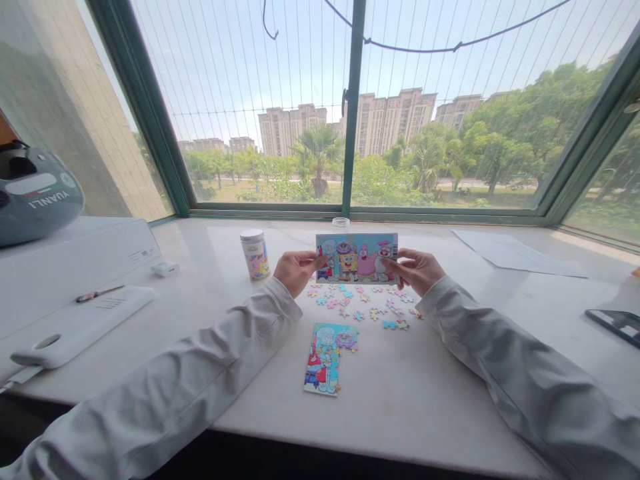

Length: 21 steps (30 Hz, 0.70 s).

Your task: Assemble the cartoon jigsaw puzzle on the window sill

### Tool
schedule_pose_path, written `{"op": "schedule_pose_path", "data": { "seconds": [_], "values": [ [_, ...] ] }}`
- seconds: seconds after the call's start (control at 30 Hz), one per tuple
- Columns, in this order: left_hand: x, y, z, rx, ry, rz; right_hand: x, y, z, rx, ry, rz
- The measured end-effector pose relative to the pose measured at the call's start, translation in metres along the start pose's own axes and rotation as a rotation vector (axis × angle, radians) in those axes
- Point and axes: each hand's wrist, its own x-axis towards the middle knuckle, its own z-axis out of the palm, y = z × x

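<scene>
Between my two hands is a picture card (356, 259) with cartoon figures, held up above the sill. My left hand (296, 271) pinches its left edge, thumb on the front. On the right edge, my right hand (419, 270) grips it the same way. Behind and below the card lie several loose jigsaw pieces (359, 316), some hidden by it. Nearer to me rests a partly joined jigsaw puzzle (324, 360) with a stepped right side, showing a red figure and a pale blue one. Neither hand touches the puzzle or the pieces.
A jar (255, 256) with a white lid stands left of the card. Behind is a clear round lid (341, 222). At left are a white power strip (85, 325), a small knife (99, 294) and a helmet (37, 193). Paper (517, 253) and a phone (615, 325) lie right.
</scene>
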Motion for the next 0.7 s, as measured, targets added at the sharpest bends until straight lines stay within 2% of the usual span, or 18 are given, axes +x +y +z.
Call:
{"op": "schedule_pose_path", "data": {
  "seconds": [0.7],
  "values": [
    [-0.0002,0.0000,0.0002,0.014,-0.015,0.033,0.0004,0.0044,-0.0010,-0.044,-0.014,0.031]
  ]
}}
